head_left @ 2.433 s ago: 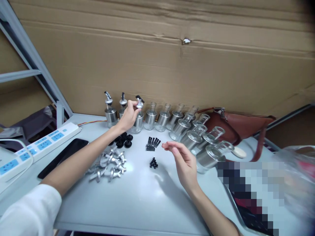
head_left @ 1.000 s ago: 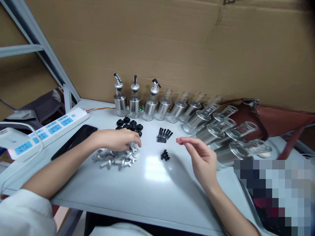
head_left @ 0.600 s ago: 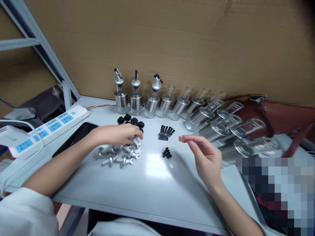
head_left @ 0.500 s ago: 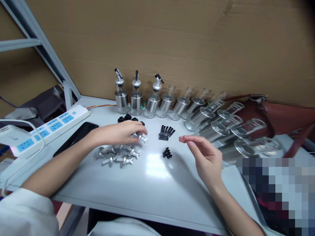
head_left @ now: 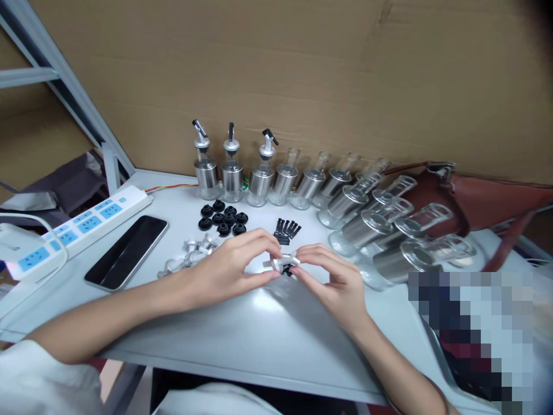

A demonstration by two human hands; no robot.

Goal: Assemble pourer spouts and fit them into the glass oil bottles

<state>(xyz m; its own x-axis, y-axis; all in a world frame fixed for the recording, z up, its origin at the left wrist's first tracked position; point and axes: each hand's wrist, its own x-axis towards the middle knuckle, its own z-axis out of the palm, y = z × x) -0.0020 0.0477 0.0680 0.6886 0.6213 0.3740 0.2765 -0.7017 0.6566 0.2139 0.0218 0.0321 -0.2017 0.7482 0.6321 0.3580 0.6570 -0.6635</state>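
Observation:
My left hand [head_left: 235, 265] pinches a silver pourer spout [head_left: 281, 263] by its collar side, between thumb and fingertips. From the other side my right hand [head_left: 337, 279] has its thumb and fingers closed at the forked end of the same spout. Beneath it, small black caps [head_left: 287, 269] are partly covered by the hands. Several black flip levers [head_left: 287, 229] lie just beyond. Other silver spouts [head_left: 190, 253] are heaped left of my left wrist and partly hidden by it. Black ribbed stoppers [head_left: 222, 218] are spread out behind them.
Glass bottles with steel sleeves [head_left: 311, 189] line the back and right; three at the left carry fitted pourers [head_left: 231, 144]. A phone [head_left: 127, 252] and a power strip [head_left: 82, 227] lie left. A brown bag [head_left: 484, 202] sits behind the right bottles. Cardboard [head_left: 276, 75] closes the back.
My left hand has brought a spout rightward from the heap to the middle. My right hand has moved left and closed on it. The black stoppers are now uncovered.

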